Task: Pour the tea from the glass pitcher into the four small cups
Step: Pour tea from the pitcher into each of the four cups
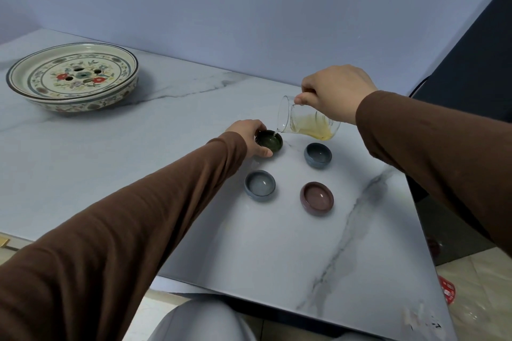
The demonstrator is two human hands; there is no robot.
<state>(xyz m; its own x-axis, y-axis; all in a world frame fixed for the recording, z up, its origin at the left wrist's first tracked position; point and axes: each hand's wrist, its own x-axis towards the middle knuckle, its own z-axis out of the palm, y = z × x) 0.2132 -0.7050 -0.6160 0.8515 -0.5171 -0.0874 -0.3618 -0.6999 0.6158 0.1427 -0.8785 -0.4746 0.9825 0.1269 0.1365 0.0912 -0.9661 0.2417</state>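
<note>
My right hand grips the glass pitcher and holds it tipped to the left, its spout over the dark green cup. Yellow tea lies low in the tilted pitcher and a thin stream runs into the green cup. My left hand holds that cup by its left side on the marble table. Three other small cups stand nearby: a dark blue-grey cup to the right, a light blue-grey cup in front, and a purple-brown cup at the front right.
A large flowered ceramic tea tray with drain holes sits at the back left of the table. A wall runs behind the table. A dark chair stands to the right. The table's right edge and a tiled floor with a red object lie at the lower right.
</note>
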